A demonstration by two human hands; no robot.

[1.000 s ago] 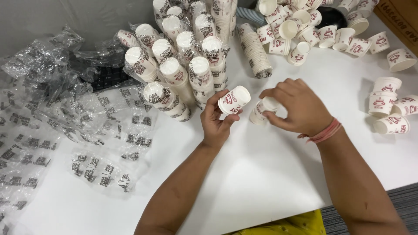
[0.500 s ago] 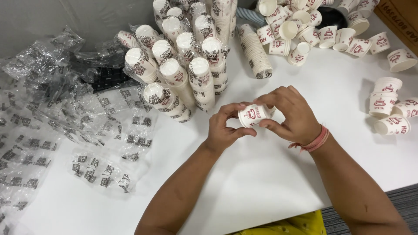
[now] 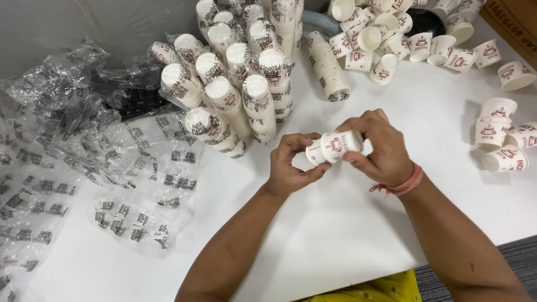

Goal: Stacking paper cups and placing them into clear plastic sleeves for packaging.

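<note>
A person seated at a white surface holds a short nested pair of small white paper cups with red printing between both hands, lifted just above the surface and lying on its side, roughly level, near the middle of the view.

The left hand has its thumb and fingers curled round the narrow end of the cups, clamped on it. The right hand arches over the wider end from above, fingers closed on the cups and thumb underneath. A pinkish-red thread band circles the right wrist. Both forearms come up from the bottom edge and converge, wrists slightly bent inward.

As a judgement, working these thin cups calls for a light grip near the rims, a straight line between the two hands, and a gentle twist rather than a squeeze, since the paper walls would probably dent easily.

Beyond the hands stand tall sleeves of stacked white paper cups wrapped in clear film. Loose single cups lie scattered at the upper right, and a few more cups rest at the right edge. Crumpled clear plastic wrappers with dark print cover the left side.
</note>
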